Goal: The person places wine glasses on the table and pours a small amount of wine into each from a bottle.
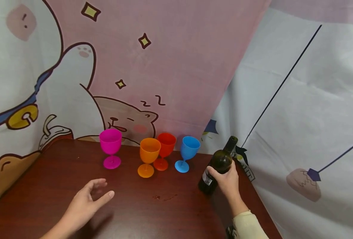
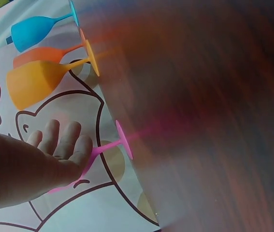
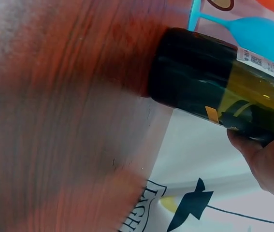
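Observation:
A dark green wine bottle [image 1: 221, 161] with a white label stands at the right of the table, its neck leaning to the right in the head view. My right hand [image 1: 228, 179] grips it round the body, thumb toward the label. Whether the bottle's base touches the wood, I cannot tell. Over the table at the left, my left hand [image 1: 85, 202] hovers with thumb and fingers apart, holding nothing. Nearest to it stands a magenta goblet [image 1: 110, 142], partly hidden behind that hand in the left wrist view. Right of that are an orange goblet [image 1: 149, 151], a red goblet [image 1: 166, 144] and a blue goblet [image 1: 189, 147].
The dark brown wooden table [image 1: 128, 212] ends at a printed cloth [image 1: 179, 66] behind and at the right. Small wet-looking spots [image 1: 156, 197] mark the wood in front of the goblets. The orange goblet partly covers the red one.

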The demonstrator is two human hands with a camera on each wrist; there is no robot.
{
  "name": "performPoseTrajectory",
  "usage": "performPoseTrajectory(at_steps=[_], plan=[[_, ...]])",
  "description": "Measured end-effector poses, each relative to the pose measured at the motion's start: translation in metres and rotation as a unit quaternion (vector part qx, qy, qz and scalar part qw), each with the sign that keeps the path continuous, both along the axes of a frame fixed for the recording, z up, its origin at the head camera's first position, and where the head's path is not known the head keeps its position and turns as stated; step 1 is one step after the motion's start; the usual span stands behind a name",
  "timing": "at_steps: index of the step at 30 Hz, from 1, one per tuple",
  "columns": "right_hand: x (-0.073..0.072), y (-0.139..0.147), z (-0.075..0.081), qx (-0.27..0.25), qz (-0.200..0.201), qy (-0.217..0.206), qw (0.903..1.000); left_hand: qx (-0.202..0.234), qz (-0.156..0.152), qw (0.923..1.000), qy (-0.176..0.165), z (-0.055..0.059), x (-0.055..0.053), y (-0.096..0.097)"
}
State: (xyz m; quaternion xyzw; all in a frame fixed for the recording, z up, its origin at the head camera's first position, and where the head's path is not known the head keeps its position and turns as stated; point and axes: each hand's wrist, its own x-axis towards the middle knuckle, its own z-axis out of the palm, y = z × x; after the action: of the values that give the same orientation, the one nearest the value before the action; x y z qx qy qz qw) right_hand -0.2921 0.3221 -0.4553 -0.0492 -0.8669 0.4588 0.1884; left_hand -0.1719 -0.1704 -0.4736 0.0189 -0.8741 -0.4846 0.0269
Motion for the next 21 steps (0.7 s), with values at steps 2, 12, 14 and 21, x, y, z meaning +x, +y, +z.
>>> performPoseTrajectory(at_steps=[2, 12, 14, 21], plan=[[-0.003, 0.001, 0.0, -0.003, 0.001, -0.002, 1.0, 0.006, -0.001, 1.0, 0.001, 0.0, 0.0, -0.001], [-0.018, 0.01, 0.001, -0.013, -0.007, 0.004, 0.9999, 0.011, 0.0, 0.9999, -0.004, 0.003, 0.001, -0.003], [-0.022, 0.013, 0.001, -0.015, -0.015, 0.006, 0.9998, 0.014, -0.001, 0.9999, -0.008, 0.004, 0.002, -0.004], [-0.037, 0.027, -0.001, -0.017, -0.036, 0.005, 0.9992, 0.014, 0.0, 0.9997, -0.018, 0.006, 0.002, -0.005]])
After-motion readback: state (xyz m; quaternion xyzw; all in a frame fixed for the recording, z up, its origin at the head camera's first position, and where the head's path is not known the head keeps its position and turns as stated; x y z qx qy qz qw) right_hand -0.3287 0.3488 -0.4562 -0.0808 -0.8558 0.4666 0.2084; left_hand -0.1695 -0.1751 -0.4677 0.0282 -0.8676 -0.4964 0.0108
